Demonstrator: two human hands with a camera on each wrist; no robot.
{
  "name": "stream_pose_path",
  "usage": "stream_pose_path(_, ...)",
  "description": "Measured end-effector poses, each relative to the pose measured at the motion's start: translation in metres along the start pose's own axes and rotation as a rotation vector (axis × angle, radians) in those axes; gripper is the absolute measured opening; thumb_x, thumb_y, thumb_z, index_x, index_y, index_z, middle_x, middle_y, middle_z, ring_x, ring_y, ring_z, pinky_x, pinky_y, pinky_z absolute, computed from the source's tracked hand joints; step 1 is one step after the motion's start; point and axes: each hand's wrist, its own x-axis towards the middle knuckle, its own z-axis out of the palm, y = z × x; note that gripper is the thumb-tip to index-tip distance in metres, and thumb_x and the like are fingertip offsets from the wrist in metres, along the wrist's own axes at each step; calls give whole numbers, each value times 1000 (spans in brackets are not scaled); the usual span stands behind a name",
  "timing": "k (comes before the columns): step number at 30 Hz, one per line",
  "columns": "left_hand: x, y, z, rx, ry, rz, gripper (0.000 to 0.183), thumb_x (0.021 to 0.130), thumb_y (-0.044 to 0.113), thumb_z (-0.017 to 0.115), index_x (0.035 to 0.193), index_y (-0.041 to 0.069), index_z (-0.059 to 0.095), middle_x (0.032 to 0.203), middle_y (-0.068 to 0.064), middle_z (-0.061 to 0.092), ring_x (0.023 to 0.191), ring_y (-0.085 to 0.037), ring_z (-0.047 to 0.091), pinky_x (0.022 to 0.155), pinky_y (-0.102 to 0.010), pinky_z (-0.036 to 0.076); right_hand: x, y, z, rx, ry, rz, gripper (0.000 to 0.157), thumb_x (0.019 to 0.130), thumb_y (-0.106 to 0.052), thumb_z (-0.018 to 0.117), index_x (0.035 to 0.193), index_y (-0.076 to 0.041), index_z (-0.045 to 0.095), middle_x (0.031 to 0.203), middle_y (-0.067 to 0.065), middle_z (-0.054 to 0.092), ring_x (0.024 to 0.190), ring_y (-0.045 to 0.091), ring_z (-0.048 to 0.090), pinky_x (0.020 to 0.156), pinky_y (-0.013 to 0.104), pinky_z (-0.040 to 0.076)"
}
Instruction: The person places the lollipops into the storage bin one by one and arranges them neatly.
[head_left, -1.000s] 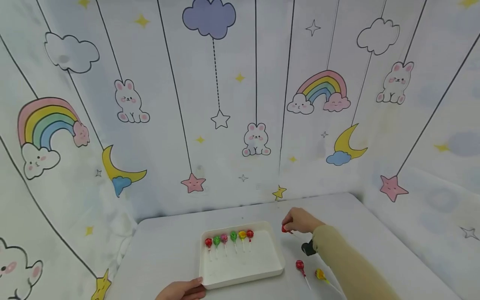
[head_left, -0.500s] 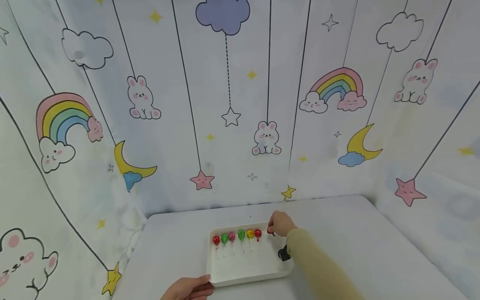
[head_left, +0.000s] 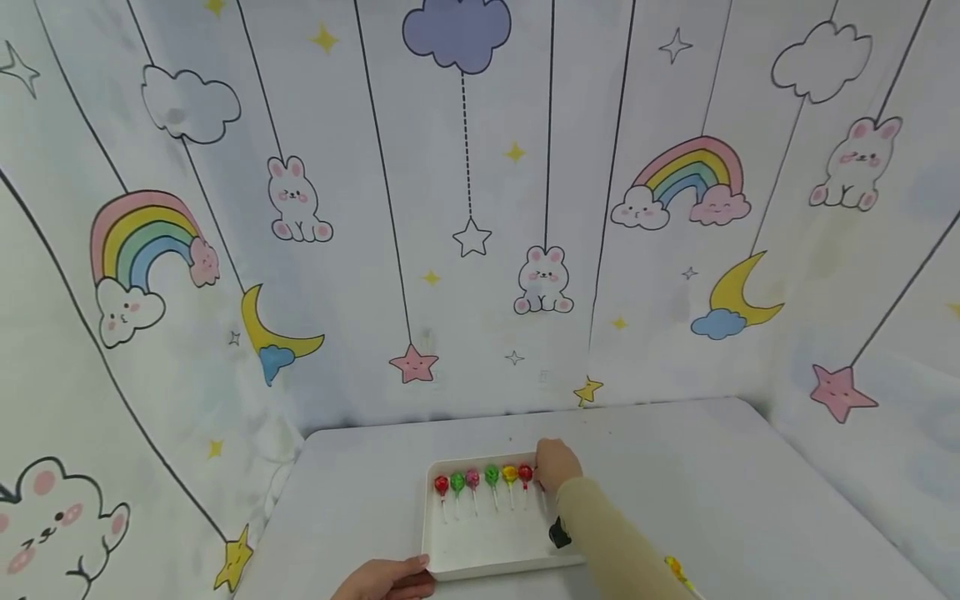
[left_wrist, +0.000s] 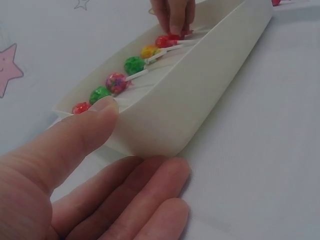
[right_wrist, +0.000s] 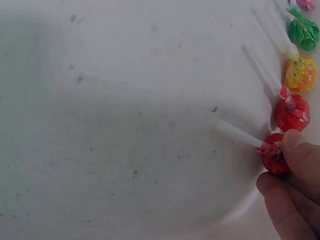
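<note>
In the head view, my right hand (head_left: 557, 465) is over the back right corner of a white tray (head_left: 495, 537). Thumb and fingers pinch the red-wrapped head of a lollipop (right_wrist: 271, 154), whose white stick points into the tray. Right beside it lies another red lollipop (right_wrist: 292, 114), at the end of a row with a yellow lollipop (head_left: 510, 474), a green lollipop (head_left: 491, 475), a pink one, a second green one and a red one. My left hand (head_left: 386, 578) holds the tray's front left corner, thumb at the rim (left_wrist: 107, 112) and fingers beneath.
On the white table (head_left: 360, 500), a yellow lollipop (head_left: 675, 569) lies right of the tray, partly behind my right sleeve (head_left: 615, 533). A red lollipop (left_wrist: 276, 2) shows beyond the tray in the left wrist view. A wall with cartoon drawings stands behind the table.
My right hand has carried the red lollipop leftward from beside the tray to the right end of the row inside it. My left hand stays at the tray corner. The head view has shifted slightly.
</note>
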Motion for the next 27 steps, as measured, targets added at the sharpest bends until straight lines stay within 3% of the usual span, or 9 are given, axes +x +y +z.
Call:
stream_pose_path(6, 2, 0, 4, 9, -13, 11, 50, 97, 34, 72, 119, -11, 69, 98, -5, 79, 95, -15, 76, 89, -30, 62, -3, 5, -1, -18, 52, 20, 13, 90, -6, 78, 98, 1, 71, 85, 11, 71, 74, 22, 62, 90, 45, 62)
stream_pose_path(16, 5, -1, 3, 31, -2, 4, 54, 96, 37, 74, 121, -11, 68, 99, -4, 79, 96, -16, 76, 89, -31, 62, 1, 12, 2, 31, 56, 36, 14, 87, -9, 82, 89, -1, 70, 78, 7, 67, 71, 22, 58, 85, 42, 62)
stream_pose_path(27, 7, -4, 0, 27, 27, -37, 50, 96, 38, 74, 117, -7, 71, 98, -3, 80, 91, -11, 75, 88, -29, 62, 3, 18, 2, 119, 42, 55, 11, 90, -9, 78, 94, -1, 71, 84, 7, 69, 75, 22, 59, 83, 42, 61)
